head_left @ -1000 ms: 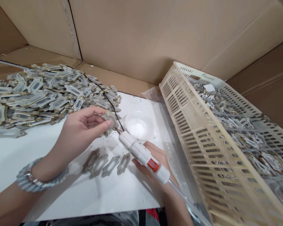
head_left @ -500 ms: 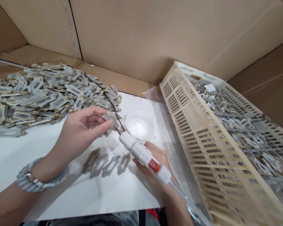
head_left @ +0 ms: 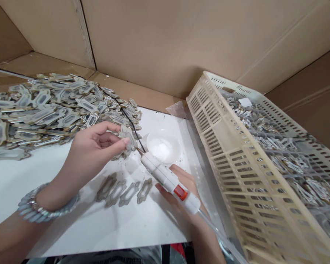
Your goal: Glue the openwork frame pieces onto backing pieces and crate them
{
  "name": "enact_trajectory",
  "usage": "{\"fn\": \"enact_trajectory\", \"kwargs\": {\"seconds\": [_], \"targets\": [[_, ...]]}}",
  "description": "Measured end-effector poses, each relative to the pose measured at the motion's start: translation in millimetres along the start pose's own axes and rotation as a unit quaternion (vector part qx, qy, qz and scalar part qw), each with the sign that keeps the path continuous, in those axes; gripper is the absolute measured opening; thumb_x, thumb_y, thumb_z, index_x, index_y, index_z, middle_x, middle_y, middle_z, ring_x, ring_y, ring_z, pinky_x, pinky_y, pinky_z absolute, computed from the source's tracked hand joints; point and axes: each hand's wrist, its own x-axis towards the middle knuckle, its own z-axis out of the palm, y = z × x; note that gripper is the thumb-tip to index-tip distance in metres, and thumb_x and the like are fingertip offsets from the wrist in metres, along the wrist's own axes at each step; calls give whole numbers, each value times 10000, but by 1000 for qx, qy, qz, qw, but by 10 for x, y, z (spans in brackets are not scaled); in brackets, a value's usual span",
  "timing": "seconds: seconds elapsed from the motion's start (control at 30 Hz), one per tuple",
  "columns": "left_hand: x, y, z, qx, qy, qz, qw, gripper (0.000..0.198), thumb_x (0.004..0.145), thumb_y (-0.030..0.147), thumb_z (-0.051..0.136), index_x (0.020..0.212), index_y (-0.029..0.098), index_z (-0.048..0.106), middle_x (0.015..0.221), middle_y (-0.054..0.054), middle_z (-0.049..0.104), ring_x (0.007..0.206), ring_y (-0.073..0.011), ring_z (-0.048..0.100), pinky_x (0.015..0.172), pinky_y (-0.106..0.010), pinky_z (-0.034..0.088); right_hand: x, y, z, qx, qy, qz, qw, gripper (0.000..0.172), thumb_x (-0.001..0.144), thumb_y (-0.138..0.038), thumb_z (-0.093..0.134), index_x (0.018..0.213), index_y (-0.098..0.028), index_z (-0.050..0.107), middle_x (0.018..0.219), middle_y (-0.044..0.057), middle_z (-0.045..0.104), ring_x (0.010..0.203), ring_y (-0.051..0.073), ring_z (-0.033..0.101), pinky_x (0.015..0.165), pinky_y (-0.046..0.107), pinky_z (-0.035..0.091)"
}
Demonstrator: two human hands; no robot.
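A small grey ornamental frame is pinched between the thumb and fingers of the left hand, the thumb pressed on its face and the hand otherwise loosely curled. The frame is held tilted above the desk, just beyond the thumb tip, its long axis slanted from upper left down towards the lower right. At that lower right end the metal tip of a white glue gun is pointed; whether the frame is touched by it cannot be told. The gun is gripped by the right hand, closed around it from below and partly hidden by its body, so the frame is reached by the gun's tip rather than by these fingers. Nearer the wearer, a row of four similar frames is laid out on the white desk, long axes slanted alike. Beyond the gun's tip, a shallow translucent dish is set down, with a black cord run beside it. To the left, a large pile of frames is heaped; to the right, a cream slatted crate is filled with sorted pieces. The workspace is enclosed by brown cardboard walls.
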Motion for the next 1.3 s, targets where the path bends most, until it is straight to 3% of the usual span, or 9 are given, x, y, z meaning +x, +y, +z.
{"fn": "enact_trajectory", "kwargs": {"seconds": [0.17,0.33,0.5,0.67,0.8,0.9,0.97,1.13,1.3], "targets": [[18,7,-27,38,6,-21,999,394,571,450,819,849,203,689,587,5,689,516,-151,611,499,-227,484,20,-16,-13,-41,41,40,998,327,887,-172,608,675,-245,370,646,-54,383,505,104,375,464,245,324],[224,-110,-190,246,44,26,968,520,680,597,703,997,191,771,636,-3,711,671,-222,657,623,-280,432,17,-22,-16,-40,78,62,994,267,932,-215,601,719,-245,443,665,-36,447,551,128,446,513,265,384],[403,-208,-285,317,16,40,947,378,706,508,717,908,200,803,488,29,605,576,-215,586,619,-277,341,17,-45,0,-20,95,89,991,248,953,-254,596,740,-246,470,683,-28,484,572,138,473,525,274,378],[360,-174,-271,338,45,126,932,312,782,502,668,871,226,781,671,-1,594,708,-200,546,682,-263,329,30,-75,-13,-24,92,98,991,252,941,-267,600,726,-243,470,682,-31,497,574,136,468,530,273,382],[321,-150,-344,328,-170,124,921,245,699,496,711,728,255,746,587,20,546,592,-184,498,564,-246,332,28,-59,-18,-32,85,99,991,276,954,-309,591,718,-239,467,682,-30,501,571,133,465,538,272,386],[245,-146,-399,340,-383,62,857,248,542,318,801,784,275,764,655,31,626,582,-187,559,520,-236,365,28,-44,-14,-35,82,93,992,304,970,-331,575,708,-242,450,673,-28,491,572,137,464,549,276,394],[176,-157,-414,368,-455,37,810,358,503,208,771,854,278,750,802,10,676,676,-212,610,559,-243,388,30,-43,-13,-31,84,88,992,304,969,-313,578,706,-242,443,676,-27,491,576,138,469,554,277,400],[79,-243,-403,433,-461,57,773,349,458,145,670,787,262,657,859,-34,658,678,-247,583,560,-303,326,39,-46,-18,-29,79,92,992,299,959,-288,591,708,-246,433,683,-24,486,582,144,481,548,280,399],[122,-329,-341,452,-435,44,777,289,498,225,720,774,252,639,857,-42,648,689,-251,564,582,-313,329,41,-47,-19,-28,80,92,992,283,962,-284,586,719,-245,447,676,-28,466,588,147,478,556,284,396]]}}
